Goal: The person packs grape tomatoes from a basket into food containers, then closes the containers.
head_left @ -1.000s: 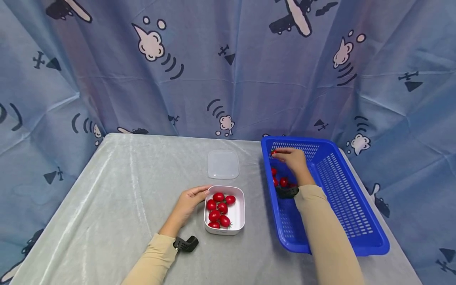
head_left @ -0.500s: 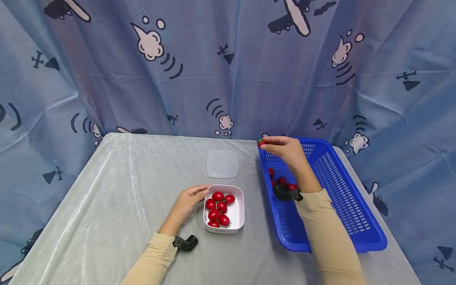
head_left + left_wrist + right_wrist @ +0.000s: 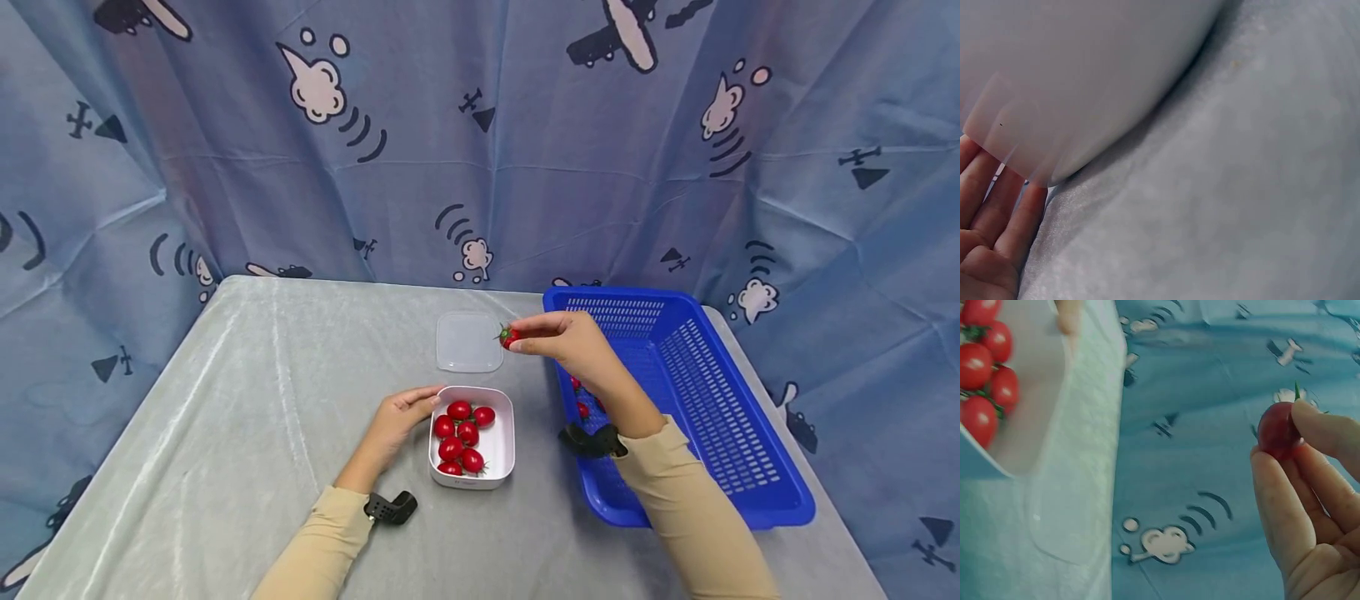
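My right hand (image 3: 570, 342) pinches a cherry tomato (image 3: 1280, 430) between thumb and fingertips, its green stem facing left. It hovers in the air near the right edge of a clear lid (image 3: 468, 343) and to the left of the blue basket's wall. A white square box (image 3: 498, 433) stands on the table with several cherry tomatoes (image 3: 451, 448) inside, mostly toward its left. My left hand (image 3: 396, 423) touches the box's back left corner; in the left wrist view its fingers (image 3: 1025, 219) lie extended against the outer wall.
A blue plastic basket (image 3: 738, 400) with slotted sides stands at the right, holding several more tomatoes (image 3: 582, 410), partly hidden by my right arm. A pale cloth covers the table (image 3: 315, 350). A patterned blue curtain (image 3: 420, 167) hangs behind it.
My right hand has lifted the tomato out of the basket, carried it left over the rim and now holds it near the lid. The left hand and the box have stayed put.
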### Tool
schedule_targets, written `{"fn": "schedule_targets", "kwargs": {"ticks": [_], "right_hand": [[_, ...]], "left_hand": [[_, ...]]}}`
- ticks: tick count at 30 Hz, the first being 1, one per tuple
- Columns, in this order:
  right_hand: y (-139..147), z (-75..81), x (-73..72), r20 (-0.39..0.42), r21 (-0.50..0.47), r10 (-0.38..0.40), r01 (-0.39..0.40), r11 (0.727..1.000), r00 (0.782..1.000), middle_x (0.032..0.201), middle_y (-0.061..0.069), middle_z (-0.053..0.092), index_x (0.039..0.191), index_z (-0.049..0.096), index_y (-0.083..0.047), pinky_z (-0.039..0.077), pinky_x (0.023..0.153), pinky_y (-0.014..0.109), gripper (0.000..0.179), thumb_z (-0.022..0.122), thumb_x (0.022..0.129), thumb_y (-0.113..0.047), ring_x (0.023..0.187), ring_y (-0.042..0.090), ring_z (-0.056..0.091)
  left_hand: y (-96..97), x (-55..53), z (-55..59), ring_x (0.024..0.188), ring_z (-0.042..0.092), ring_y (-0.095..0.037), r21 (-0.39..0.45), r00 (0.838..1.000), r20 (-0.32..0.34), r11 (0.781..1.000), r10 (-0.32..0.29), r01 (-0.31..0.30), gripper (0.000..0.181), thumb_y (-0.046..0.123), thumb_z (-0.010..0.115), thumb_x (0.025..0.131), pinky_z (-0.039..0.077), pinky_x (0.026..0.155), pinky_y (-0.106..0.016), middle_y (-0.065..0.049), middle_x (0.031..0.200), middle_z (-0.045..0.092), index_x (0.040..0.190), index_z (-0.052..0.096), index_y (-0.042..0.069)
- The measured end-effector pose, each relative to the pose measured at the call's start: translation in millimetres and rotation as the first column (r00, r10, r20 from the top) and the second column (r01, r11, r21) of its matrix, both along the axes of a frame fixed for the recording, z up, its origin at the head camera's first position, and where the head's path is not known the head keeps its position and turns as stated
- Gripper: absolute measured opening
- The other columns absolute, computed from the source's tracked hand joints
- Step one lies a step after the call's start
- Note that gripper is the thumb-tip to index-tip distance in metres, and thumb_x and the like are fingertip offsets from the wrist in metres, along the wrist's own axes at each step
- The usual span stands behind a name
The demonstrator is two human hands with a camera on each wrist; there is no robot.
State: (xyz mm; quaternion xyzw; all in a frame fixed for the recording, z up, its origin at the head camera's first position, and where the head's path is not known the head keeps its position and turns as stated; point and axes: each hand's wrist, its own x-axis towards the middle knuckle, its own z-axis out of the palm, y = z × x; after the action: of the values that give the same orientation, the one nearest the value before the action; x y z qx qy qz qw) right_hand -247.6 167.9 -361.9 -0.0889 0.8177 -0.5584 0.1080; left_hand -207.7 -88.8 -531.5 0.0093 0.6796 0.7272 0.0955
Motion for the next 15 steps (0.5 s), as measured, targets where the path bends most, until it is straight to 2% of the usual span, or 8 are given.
{"fn": "schedule_targets", "kwargs": {"ticks": [5,15], "right_hand": [[-11,-9.0,8.1,0.042,0.036,0.056,-0.058,0.998,0.998,0.102,0.012,0.077,0.114,0.073,0.001,0.059,0.084,0.026,0.035,0.08,0.083,-0.013,0.087,0.009,0.071],[-30,-38.3,14.2,0.087,0.131,0.182,-0.193,0.973,0.979,0.102,0.014,0.077,0.108,0.076,0.0,0.059,0.085,0.03,0.028,0.08,0.082,-0.009,0.092,0.014,0.071]], "left_hand": [[1.3,0.1,1.3,0.106,0.063,-0.002,-0.006,1.0,0.003,1.0,0.01,-0.01,0.034,0.015,0.066,0.095,0.051,0.094,-0.021,-0.014,0.127,0.068,0.124,0.067,-0.001],[2.5,-0.7,-0.7,0.105,0.062,-0.001,-0.001,1.0,-0.003,1.0,0.013,-0.013,0.035,0.014,0.065,0.095,0.051,0.093,-0.02,-0.019,0.128,0.067,0.125,0.065,-0.005]]}}
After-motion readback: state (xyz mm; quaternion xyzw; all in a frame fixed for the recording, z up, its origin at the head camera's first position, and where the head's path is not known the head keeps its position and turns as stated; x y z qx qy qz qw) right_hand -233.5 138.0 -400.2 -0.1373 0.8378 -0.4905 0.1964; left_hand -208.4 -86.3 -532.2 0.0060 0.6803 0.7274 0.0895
